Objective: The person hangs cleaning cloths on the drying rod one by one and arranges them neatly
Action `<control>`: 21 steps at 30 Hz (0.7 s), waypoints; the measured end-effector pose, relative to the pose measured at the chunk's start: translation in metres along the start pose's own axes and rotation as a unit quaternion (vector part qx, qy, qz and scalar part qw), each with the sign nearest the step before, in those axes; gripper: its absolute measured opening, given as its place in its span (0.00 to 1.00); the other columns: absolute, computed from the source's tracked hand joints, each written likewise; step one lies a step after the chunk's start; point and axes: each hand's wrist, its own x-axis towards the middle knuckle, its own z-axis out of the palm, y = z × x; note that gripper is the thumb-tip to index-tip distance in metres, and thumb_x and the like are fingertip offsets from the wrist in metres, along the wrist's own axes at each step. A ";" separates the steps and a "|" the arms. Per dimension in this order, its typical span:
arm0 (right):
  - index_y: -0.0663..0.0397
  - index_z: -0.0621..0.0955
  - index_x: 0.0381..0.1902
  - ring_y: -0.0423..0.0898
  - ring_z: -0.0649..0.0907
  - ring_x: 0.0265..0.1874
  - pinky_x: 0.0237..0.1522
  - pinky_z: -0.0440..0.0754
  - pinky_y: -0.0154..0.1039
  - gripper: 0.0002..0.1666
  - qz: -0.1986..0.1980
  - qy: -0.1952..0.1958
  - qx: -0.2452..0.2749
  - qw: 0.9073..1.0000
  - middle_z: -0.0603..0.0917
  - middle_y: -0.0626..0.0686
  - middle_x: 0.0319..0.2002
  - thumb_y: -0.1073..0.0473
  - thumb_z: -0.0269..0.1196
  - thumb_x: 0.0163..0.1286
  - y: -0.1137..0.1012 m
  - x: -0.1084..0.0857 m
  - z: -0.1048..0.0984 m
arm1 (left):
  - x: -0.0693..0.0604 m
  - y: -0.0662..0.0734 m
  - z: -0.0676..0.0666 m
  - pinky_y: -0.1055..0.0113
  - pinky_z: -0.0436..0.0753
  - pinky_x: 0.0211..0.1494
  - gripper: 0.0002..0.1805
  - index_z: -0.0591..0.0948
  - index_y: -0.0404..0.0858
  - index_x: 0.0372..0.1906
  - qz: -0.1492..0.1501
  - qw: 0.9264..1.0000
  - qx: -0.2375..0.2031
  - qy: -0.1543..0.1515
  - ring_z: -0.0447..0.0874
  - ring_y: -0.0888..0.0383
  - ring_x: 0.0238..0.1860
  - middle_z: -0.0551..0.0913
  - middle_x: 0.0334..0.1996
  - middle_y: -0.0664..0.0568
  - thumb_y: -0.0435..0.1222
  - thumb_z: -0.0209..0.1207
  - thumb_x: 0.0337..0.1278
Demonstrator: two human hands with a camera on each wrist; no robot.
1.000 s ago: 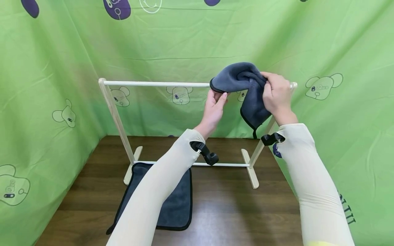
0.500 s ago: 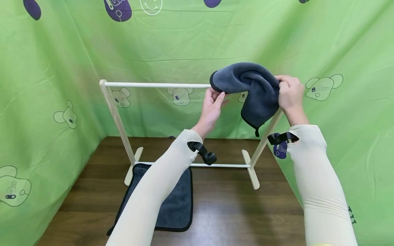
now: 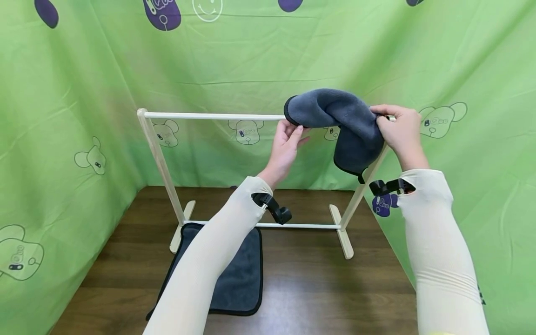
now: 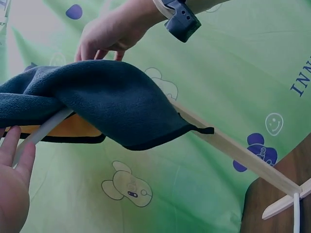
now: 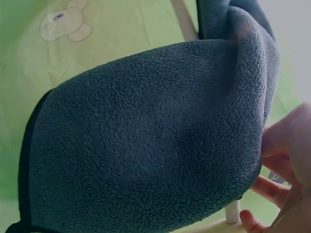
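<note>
A dark blue-grey towel (image 3: pixel 356 121) with black edging lies bunched and twisted over the right part of the white top rail (image 3: pixel 217 116). In the left wrist view its orange underside (image 4: pixel 80 127) shows beneath, with the rail running under the folds. My left hand (image 3: pixel 282 149) pinches the towel's left edge at the rail, thumb in front. At the far end my right hand (image 3: pixel 399 132) grips the towel's right edge near the rack's right upright. One towel corner with a small black loop (image 4: pixel 204 130) hangs down in front. The right fingertips are partly hidden behind the cloth.
A second dark towel (image 3: pixel 240 279) with black edging is spread on the brown wood floor (image 3: pixel 310 288), partly under my left forearm. The rack's wooden uprights (image 3: pixel 161 163) stand on flat feet, joined by a low white bar (image 3: pixel 310 226). Green printed curtain (image 3: pixel 251 56) surrounds it.
My right hand has moved to the right, drawing the towel's right end along the rail. The hanging corner has shifted right too. My left hand has stayed nearly in place.
</note>
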 end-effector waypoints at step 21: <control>0.70 0.83 0.45 0.57 0.70 0.53 0.64 0.59 0.49 0.22 -0.041 0.000 -0.089 0.995 0.81 0.63 0.47 0.53 0.61 0.68 0.014 -0.002 -0.006 | 0.003 0.003 0.001 0.52 0.79 0.62 0.09 0.65 0.27 0.54 -0.007 1.000 0.011 -0.020 0.74 0.33 0.61 0.73 0.58 0.26 0.23 0.44 0.74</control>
